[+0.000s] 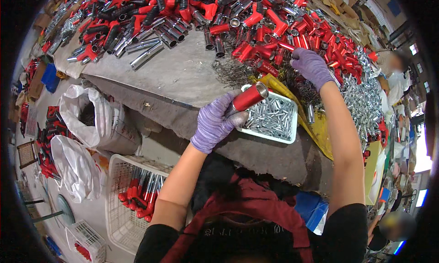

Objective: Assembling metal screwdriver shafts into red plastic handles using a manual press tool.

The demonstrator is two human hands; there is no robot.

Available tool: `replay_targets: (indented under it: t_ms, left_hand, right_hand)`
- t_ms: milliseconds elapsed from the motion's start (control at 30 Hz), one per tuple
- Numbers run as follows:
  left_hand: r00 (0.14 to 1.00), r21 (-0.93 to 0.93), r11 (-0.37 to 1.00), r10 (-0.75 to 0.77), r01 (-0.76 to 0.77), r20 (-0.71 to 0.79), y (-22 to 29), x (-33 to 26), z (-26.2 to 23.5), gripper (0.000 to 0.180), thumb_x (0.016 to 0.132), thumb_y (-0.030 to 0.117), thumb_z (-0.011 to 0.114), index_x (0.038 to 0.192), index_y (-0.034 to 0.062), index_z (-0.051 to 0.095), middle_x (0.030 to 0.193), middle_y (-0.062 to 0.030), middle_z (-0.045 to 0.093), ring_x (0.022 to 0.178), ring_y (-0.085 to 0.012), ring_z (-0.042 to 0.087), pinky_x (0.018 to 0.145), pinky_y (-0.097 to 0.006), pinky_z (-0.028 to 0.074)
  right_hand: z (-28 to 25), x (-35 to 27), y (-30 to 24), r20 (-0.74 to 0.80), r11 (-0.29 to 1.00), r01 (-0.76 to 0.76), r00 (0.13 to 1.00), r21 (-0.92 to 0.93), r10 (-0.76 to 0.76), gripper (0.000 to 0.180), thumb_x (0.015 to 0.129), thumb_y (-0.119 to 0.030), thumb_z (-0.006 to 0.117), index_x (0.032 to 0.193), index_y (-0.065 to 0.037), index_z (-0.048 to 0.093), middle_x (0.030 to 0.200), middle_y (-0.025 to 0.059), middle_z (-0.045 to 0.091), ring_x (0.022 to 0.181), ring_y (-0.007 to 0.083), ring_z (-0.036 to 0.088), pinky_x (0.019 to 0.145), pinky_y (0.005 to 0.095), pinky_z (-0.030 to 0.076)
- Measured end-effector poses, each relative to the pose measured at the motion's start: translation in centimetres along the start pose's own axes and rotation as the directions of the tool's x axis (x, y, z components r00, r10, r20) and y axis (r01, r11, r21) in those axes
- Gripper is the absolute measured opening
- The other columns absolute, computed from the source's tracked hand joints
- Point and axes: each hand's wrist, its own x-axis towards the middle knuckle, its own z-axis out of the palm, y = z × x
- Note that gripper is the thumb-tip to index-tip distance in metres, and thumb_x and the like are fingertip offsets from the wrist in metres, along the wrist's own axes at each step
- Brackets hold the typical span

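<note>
My left hand [216, 119], in a purple knit glove, is wrapped round a red metal tube [249, 100] with shiny chrome ends. The tube is tilted up to the right, its open end facing away from me. Below and right of it, a white plastic tray [287, 141] holds many small silver pins [270, 116]. Further off, my right hand [313, 67], gloved alike, reaches to the edge of a heap of red parts [320, 39]. Its fingers are closed at the end of a slim red piece [286, 46]; the fingertips are partly hidden.
Red-and-black handles [160, 2] and chrome tubes [146, 56] crowd the far side of the cloth-covered table [183, 73]. Thin springs [231, 73] and yellow plastic [320, 130] lie near the tray. White sacks [82, 167] and a crate [120, 217] stand left. Other people are at right.
</note>
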Motion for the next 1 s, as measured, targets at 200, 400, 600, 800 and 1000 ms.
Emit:
replay_targets:
  t_ms: [200, 400, 600, 800, 1000]
  left_hand:
    - [0.999, -0.059, 0.998, -0.027, 0.025, -0.037, -0.4, -0.4, 0.4, 0.053, 0.072, 0.038, 0.071, 0.112, 0.0061, 0.057, 0.079, -0.0118, 0.063, 0.070, -0.0217, 0.063, 0.064, -0.030, 0.049]
    - [0.994, -0.095, 0.990, -0.106, 0.103, -0.024, 0.0, -0.3, 0.1, 0.052, 0.073, 0.037, 0.071, 0.112, 0.0057, 0.056, 0.077, -0.0112, 0.062, 0.068, -0.0206, 0.061, 0.065, -0.030, 0.048]
    - [0.987, -0.058, 0.985, -0.158, 0.160, 0.042, -0.6, -0.5, 0.1, 0.051, 0.073, 0.028, 0.073, 0.113, 0.0026, 0.053, 0.093, -0.0104, 0.063, 0.082, -0.0145, 0.058, 0.074, -0.029, 0.047]
    - [0.978, -0.190, 0.962, -0.178, 0.196, 0.110, 0.1, -0.1, -0.7, 0.053, 0.071, 0.027, 0.074, 0.114, 0.0035, 0.054, 0.092, -0.0110, 0.064, 0.081, -0.0147, 0.059, 0.075, -0.029, 0.047]
    - [0.994, -0.083, 0.992, -0.086, 0.091, 0.066, 0.5, 0.1, -0.7, 0.051, 0.069, 0.034, 0.074, 0.111, 0.0088, 0.058, 0.082, -0.0120, 0.064, 0.074, -0.0252, 0.063, 0.067, -0.033, 0.049]
  right_hand:
    - [-0.9, -0.9, 1.4, 0.095, 0.953, 0.064, 0.991, 0.295, -0.096, 0.030, 0.088, -0.021, 0.051, 0.111, -0.002, 0.056, 0.098, 0.0133, 0.062, 0.093, 0.0235, 0.059, 0.085, 0.0337, 0.044]
    - [-0.1, -2.0, 0.7, -0.007, 0.928, 0.130, 0.991, 0.349, -0.136, 0.031, 0.087, -0.023, 0.051, 0.111, -0.004, 0.055, 0.100, 0.0156, 0.062, 0.092, 0.0274, 0.060, 0.083, 0.0361, 0.045]
    - [-2.1, -5.2, -1.6, 0.091, 0.320, -0.095, 0.995, 0.943, 0.028, 0.025, 0.085, -0.015, 0.055, 0.108, -0.004, 0.058, 0.088, 0.0053, 0.062, 0.085, 0.0153, 0.058, 0.076, 0.0300, 0.047]
    - [-7.0, -9.1, -6.0, -0.354, 0.595, 0.608, 0.792, 0.525, -0.497, 0.022, 0.082, -0.011, 0.057, 0.102, -0.002, 0.059, 0.085, 0.0047, 0.060, 0.081, 0.0176, 0.060, 0.071, 0.0315, 0.049]
    - [-7.5, -7.7, -9.1, -0.145, 0.638, 0.714, 0.691, 0.289, -0.708, 0.030, 0.079, -0.007, 0.056, 0.109, -0.003, 0.058, 0.090, 0.0041, 0.061, 0.087, 0.0163, 0.058, 0.078, 0.0304, 0.045]
